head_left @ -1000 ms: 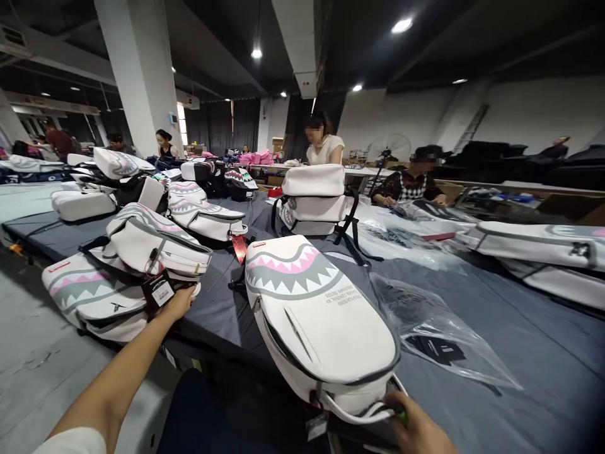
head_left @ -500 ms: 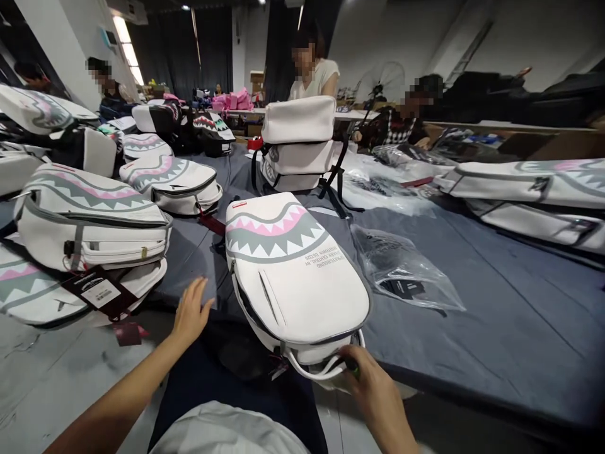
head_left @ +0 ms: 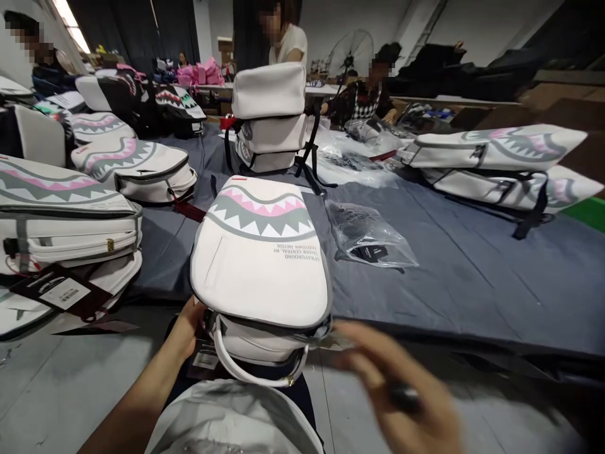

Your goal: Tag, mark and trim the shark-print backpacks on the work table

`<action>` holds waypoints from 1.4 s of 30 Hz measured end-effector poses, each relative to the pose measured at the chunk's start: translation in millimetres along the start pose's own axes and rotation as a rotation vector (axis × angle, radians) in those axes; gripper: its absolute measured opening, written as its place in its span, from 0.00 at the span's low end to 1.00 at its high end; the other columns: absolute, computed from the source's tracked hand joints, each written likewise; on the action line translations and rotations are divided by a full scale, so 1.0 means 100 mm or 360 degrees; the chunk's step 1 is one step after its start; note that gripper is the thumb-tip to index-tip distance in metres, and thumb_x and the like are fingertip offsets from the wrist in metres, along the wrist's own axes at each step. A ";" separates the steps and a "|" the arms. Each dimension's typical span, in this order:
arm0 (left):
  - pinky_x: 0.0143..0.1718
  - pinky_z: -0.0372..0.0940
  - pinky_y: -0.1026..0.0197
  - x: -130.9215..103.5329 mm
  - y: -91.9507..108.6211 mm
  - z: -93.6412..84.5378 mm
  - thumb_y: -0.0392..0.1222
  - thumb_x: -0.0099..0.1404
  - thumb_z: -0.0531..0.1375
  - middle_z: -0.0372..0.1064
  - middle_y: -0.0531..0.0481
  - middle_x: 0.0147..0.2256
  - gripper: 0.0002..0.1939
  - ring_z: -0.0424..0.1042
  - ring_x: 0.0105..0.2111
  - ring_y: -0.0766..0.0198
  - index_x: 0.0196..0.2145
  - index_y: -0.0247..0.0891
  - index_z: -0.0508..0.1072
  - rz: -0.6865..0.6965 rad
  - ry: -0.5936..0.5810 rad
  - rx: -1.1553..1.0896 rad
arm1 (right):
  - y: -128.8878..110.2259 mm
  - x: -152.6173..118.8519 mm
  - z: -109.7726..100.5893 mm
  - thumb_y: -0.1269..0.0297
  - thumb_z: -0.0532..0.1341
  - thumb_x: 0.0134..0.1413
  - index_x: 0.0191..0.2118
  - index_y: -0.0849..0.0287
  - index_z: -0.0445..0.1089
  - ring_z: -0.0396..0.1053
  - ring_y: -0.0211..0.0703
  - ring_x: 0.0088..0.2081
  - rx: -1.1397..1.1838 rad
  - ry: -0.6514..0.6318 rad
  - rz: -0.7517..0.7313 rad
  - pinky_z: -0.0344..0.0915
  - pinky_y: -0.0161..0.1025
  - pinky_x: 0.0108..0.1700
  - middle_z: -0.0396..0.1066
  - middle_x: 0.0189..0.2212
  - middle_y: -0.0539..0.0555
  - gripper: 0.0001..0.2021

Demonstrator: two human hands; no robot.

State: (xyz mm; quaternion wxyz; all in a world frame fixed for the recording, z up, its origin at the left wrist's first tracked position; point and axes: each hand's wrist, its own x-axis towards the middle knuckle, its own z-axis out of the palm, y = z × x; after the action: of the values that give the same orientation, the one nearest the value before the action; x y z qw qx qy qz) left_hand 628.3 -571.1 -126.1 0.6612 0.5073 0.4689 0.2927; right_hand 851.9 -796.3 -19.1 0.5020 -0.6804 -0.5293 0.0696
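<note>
A white backpack [head_left: 265, 271] with a pink and grey shark-tooth print lies in front of me at the table edge, its handle loop [head_left: 246, 372] towards my body. My left hand [head_left: 189, 325] is at its left lower side, fingers partly hidden behind the edge, gripping it. To the right of the bag, my right hand [head_left: 392, 378] is smeared by motion and off the backpack. A small dark object [head_left: 405, 398], its kind not clear, sits in that hand's grip. A hang tag [head_left: 205, 359] dangles below the left hand.
White backpacks [head_left: 70, 221] with similar prints are piled at left. Another stack [head_left: 269, 88] stands behind mine, and two bags [head_left: 486, 151] lie at right. A clear plastic bag [head_left: 373, 236] rests on the grey-covered table [head_left: 472, 277]. Co-workers [head_left: 368, 88] are across it.
My left hand has moved onto the bag's side. My right hand has left the handle area and swung right. The backpack has turned and shifted towards me; the view has swung right.
</note>
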 end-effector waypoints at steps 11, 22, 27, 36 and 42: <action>0.49 0.66 0.38 -0.86 1.17 0.42 0.49 0.60 0.63 0.68 0.37 0.58 0.35 0.71 0.53 0.33 0.64 0.52 0.64 0.0634 -0.0218 0.1996 | 0.75 0.12 1.26 0.68 0.62 0.51 0.44 0.59 0.74 0.78 0.49 0.34 0.0632 -0.0940 0.0879 0.72 0.38 0.29 0.79 0.33 0.55 0.13; 0.51 0.64 0.35 -0.79 0.31 1.35 0.51 0.67 0.55 0.64 0.28 0.60 0.32 0.68 0.56 0.34 0.67 0.47 0.58 0.0760 -0.0694 0.2103 | 0.87 0.09 0.13 0.45 0.58 0.58 0.51 0.58 0.69 0.76 0.46 0.36 0.0175 0.0366 0.0654 0.70 0.41 0.41 0.77 0.36 0.55 0.24; 0.64 0.48 0.32 -0.19 1.08 0.92 0.60 0.65 0.58 0.37 0.33 0.71 0.47 0.40 0.70 0.34 0.72 0.40 0.40 0.0961 0.0240 0.2287 | 0.41 0.42 0.35 0.41 0.53 0.63 0.51 0.62 0.73 0.73 0.43 0.26 0.0469 0.0130 0.0318 0.68 0.37 0.32 0.75 0.25 0.52 0.28; 0.57 0.60 0.35 0.06 0.15 0.50 0.69 0.65 0.51 0.40 0.34 0.70 0.47 0.55 0.63 0.29 0.72 0.42 0.41 0.0465 0.0507 0.2065 | 0.61 0.37 0.88 0.79 0.54 0.62 0.55 0.61 0.69 0.69 0.49 0.47 -0.0819 -0.0464 -0.0123 0.67 0.42 0.47 0.72 0.47 0.63 0.18; 0.53 0.64 0.35 0.03 -0.08 0.57 0.64 0.65 0.56 0.46 0.30 0.68 0.46 0.61 0.60 0.32 0.71 0.37 0.48 0.0689 0.0747 0.2042 | 1.19 0.34 0.59 0.63 0.59 0.63 0.50 0.61 0.66 0.67 0.59 0.48 -0.1056 0.0227 0.0508 0.66 0.45 0.41 0.69 0.48 0.68 0.12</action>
State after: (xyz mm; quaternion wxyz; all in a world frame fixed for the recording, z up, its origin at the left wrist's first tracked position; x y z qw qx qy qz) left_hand 680.6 -593.7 -131.4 0.0414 0.8014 0.5672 0.1853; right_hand 906.6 -725.8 -123.0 0.2727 -0.8832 -0.3741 -0.0760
